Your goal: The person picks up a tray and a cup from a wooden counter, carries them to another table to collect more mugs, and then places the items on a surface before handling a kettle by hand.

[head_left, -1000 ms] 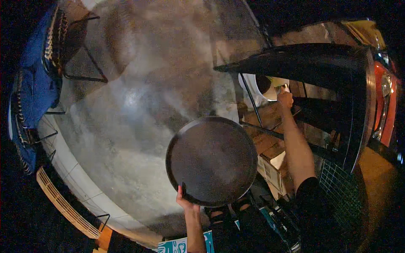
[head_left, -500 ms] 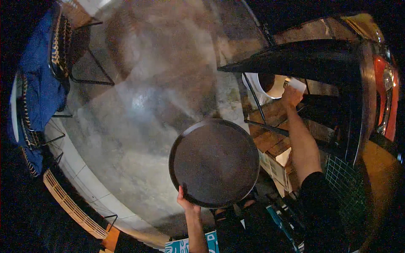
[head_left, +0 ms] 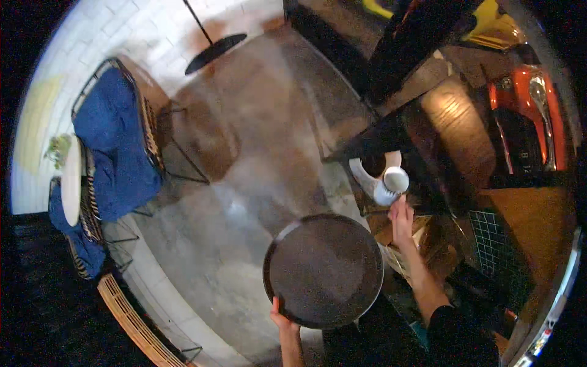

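A round dark serving tray (head_left: 324,272) is held out in front of me, with nothing on it. My left hand (head_left: 285,319) grips its lower left edge, thumb on top and the other fingers hidden beneath. To the right, my right hand (head_left: 402,219) is closed on a small white cup (head_left: 396,179), holding it near its lower side; blur hides the exact grip. The cup's round mouth faces up toward me. Just behind the cup stands a white bin (head_left: 364,175) with a dark inside, partly covered by the cup.
At the left are a blue-cushioned chair (head_left: 116,147) and a small white round table (head_left: 71,183). A dark table or counter (head_left: 428,134) rises beside the bin. Further right are a red machine (head_left: 520,110) and a green wire grid (head_left: 492,244). Grey concrete floor (head_left: 232,244) lies ahead.
My view has turned, so the chairs appear further right. The right hand has drawn the cup back from above the bin and turned it upright. The left hand still holds the tray.
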`<state>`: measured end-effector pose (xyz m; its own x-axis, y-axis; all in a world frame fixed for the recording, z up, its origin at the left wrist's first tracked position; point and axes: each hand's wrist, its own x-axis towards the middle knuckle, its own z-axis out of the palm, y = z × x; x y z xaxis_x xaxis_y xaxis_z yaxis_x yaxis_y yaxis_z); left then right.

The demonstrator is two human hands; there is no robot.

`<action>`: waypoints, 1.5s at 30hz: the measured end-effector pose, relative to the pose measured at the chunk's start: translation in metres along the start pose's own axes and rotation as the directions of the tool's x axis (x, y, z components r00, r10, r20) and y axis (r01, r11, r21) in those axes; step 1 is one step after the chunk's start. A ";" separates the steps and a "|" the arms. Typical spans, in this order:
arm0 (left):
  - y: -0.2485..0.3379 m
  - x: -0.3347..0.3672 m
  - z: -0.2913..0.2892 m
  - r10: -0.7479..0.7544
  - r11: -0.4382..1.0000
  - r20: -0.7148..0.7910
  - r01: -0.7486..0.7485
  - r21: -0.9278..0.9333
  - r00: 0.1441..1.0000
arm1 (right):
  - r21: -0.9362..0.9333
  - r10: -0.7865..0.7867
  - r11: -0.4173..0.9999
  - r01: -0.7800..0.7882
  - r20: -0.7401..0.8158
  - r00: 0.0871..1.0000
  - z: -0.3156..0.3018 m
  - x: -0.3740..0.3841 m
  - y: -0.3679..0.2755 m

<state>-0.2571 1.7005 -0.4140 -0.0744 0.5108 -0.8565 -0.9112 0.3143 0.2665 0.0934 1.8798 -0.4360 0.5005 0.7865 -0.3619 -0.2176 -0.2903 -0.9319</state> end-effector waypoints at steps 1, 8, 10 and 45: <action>0.005 -0.012 0.006 0.018 1.000 0.053 -0.020 0.023 0.998 | -0.081 -0.030 0.996 0.037 0.084 0.996 0.003 -0.026 -0.023; 0.020 -0.077 0.053 0.015 0.997 0.080 -0.021 0.076 0.997 | -0.349 -0.142 0.909 0.228 0.256 0.956 -0.012 -0.162 -0.112; 0.024 -0.106 0.072 0.008 0.988 0.188 -0.037 0.151 0.982 | -0.326 -0.058 0.924 0.200 0.399 0.915 -0.017 -0.191 -0.156; -0.025 -0.314 0.199 -0.992 0.108 0.119 0.209 0.972 -0.038 | -0.593 -0.582 0.799 -0.101 -0.805 0.119 -0.055 -0.667 -0.286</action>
<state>-0.1308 1.6912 -0.0633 0.9550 -0.2362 -0.1791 0.2796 0.9185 0.2795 -0.1322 1.4084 0.0702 0.8603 -0.1764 0.4783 0.2721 -0.6346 -0.7234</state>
